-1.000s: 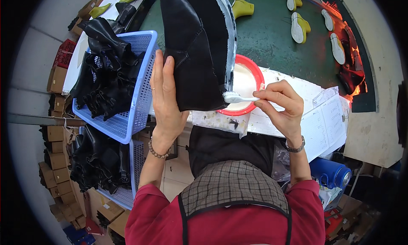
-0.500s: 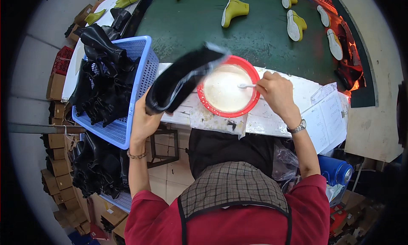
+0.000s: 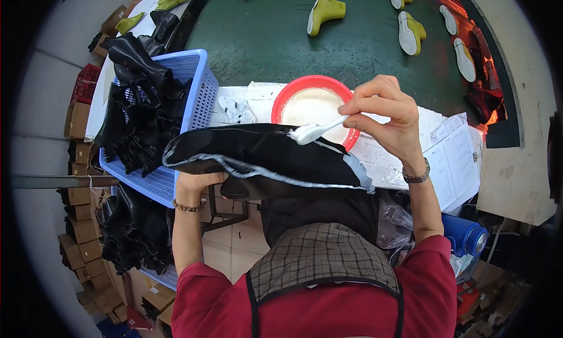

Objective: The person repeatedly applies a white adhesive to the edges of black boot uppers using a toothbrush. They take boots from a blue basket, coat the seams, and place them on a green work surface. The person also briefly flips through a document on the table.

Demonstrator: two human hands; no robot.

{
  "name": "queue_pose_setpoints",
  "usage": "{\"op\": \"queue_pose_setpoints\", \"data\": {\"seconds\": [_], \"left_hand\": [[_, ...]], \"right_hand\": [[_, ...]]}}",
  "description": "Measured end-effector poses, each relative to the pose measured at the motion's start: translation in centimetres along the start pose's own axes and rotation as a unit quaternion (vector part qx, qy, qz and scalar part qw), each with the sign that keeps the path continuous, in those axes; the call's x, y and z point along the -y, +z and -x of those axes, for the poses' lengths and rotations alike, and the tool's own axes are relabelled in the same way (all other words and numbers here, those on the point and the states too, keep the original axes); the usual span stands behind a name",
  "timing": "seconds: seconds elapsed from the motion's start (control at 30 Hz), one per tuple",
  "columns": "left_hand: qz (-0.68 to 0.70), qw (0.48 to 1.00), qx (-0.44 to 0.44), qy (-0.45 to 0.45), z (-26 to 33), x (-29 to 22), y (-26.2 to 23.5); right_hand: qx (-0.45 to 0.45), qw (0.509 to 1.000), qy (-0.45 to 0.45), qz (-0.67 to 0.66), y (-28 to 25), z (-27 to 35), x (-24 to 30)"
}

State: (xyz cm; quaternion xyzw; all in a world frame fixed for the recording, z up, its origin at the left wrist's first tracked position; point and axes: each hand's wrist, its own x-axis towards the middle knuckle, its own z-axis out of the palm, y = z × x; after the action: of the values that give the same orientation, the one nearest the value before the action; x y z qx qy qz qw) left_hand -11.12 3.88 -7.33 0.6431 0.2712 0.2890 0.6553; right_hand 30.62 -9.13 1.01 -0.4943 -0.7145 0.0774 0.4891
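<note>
My left hand (image 3: 198, 181) is closed on a black boot upper (image 3: 246, 147) and holds it sideways in front of me. White paste lines the upper's open edge, and a light grey patch shows at its right end. Pinched in my right hand (image 3: 390, 112) is a small white brush (image 3: 314, 131), its paste-coated head against the top edge of the upper. Behind the upper stands a red bowl (image 3: 286, 89) of creamy white paste (image 3: 308, 106), its near side partly hidden.
To the left, a blue plastic basket (image 3: 199, 89) is heaped with black boot uppers (image 3: 138, 103). Yellow boots (image 3: 325, 12) with white soles are on the green belt (image 3: 252, 51) beyond. Papers (image 3: 451, 168) and a blue flask (image 3: 463, 232) lie to the right.
The upper has swung from steeply tilted to nearly level, its far end coming right and toward me. My right hand has lifted the brush from the bowl onto the upper's edge.
</note>
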Motion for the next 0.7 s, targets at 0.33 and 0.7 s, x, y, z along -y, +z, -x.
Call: {"op": "queue_pose_setpoints", "data": {"seconds": [0.33, 0.7], "left_hand": [[-0.086, 0.992, -0.031, 0.090, 0.1, 1.9, -1.3], [-0.180, 0.979, 0.086, 0.042, -0.8, 3.3, -0.5]], "right_hand": [[0.013, 0.997, 0.073, 0.032, -2.0, 4.4, -0.5], [-0.009, 1.000, 0.009, 0.027, -0.9, 0.7, -0.2]]}}
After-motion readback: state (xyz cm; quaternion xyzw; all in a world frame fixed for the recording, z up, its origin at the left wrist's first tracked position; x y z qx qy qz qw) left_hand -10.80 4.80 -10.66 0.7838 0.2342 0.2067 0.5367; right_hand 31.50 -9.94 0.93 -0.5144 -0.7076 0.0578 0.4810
